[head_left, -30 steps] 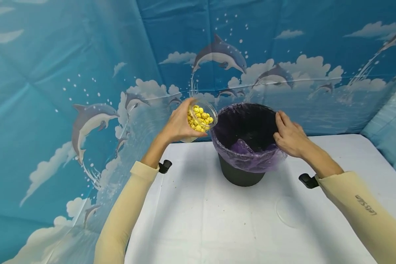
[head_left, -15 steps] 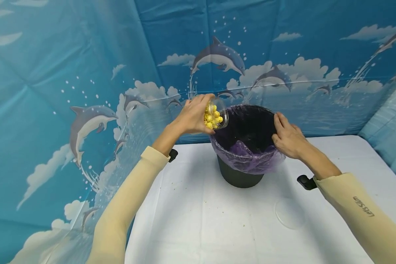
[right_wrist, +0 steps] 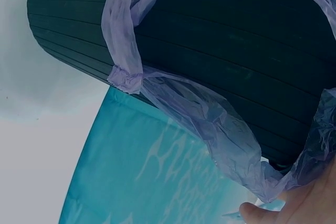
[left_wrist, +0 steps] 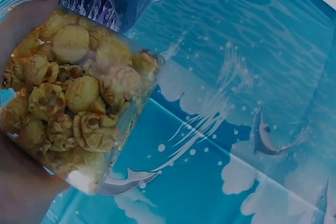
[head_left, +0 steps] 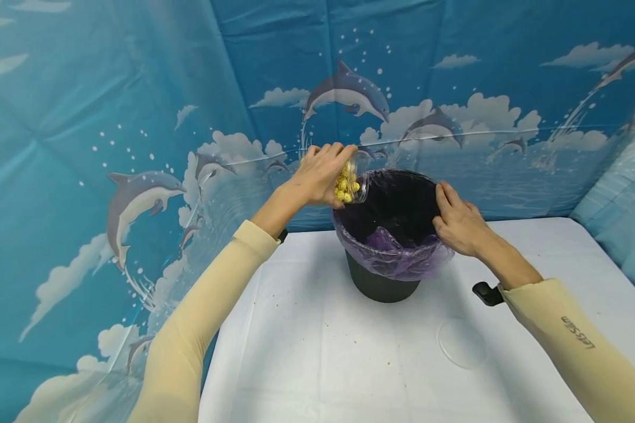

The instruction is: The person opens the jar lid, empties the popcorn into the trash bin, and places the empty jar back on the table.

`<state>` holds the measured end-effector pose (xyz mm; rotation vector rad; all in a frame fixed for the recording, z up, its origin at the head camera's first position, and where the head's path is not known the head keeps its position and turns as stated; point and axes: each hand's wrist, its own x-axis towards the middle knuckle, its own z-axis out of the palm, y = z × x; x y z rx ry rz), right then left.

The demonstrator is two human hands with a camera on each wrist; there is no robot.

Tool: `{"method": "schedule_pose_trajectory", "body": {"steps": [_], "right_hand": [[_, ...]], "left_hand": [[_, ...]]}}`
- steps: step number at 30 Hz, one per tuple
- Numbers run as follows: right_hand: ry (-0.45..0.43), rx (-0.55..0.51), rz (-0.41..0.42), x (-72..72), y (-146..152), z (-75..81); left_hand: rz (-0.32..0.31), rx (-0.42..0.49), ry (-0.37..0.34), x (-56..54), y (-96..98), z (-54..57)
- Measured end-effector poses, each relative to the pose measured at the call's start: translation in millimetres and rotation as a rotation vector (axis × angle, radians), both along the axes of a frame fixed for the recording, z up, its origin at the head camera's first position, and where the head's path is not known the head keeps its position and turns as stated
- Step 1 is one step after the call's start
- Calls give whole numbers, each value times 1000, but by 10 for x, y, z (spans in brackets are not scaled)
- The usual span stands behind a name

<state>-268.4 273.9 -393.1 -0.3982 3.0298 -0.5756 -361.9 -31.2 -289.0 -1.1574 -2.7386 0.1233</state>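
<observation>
My left hand (head_left: 317, 179) grips a clear plastic jar (head_left: 362, 187) tipped on its side, its mouth facing right at the left rim of a black trash bin (head_left: 383, 286). Yellow popcorn (head_left: 346, 189) sits inside the jar; the left wrist view shows popcorn pieces (left_wrist: 65, 95) packed along its wall. A thin purple trash bag (head_left: 402, 262) hangs over the bin's rim and bunches inside. On the opposite side my right hand (head_left: 461, 226) holds the rim and bag, thumb on the near side. In the right wrist view the bag (right_wrist: 226, 135) stretches toward that thumb.
A clear round lid (head_left: 462, 343) lies on the white tabletop (head_left: 307, 364) near the right forearm. Small crumbs are scattered in front of the bin. A blue dolphin-print curtain (head_left: 243, 76) hangs directly behind the table and along the left.
The left hand has moved right toward the bin and turned the jar further over, so its mouth now faces sideways at the rim. The right hand keeps its hold on the rim.
</observation>
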Motion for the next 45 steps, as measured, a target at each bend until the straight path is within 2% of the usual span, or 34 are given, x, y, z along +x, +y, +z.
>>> {"method": "schedule_pose_trajectory", "body": {"steps": [13, 23, 31, 39, 45], "right_hand": [[14, 0, -2, 4, -3, -18], [22, 5, 1, 14, -13, -16], [11, 0, -6, 24, -6, -6], [13, 0, -5, 33, -6, -5], [12, -8, -3, 35, -9, -2]], "left_hand": [[-1, -144, 138, -4, 76, 135], [-6, -181, 217, 16, 106, 245], [-15, -208, 254, 42, 120, 334], [-5, -262, 284, 38, 126, 384], [-28, -309, 344, 55, 132, 397]]}}
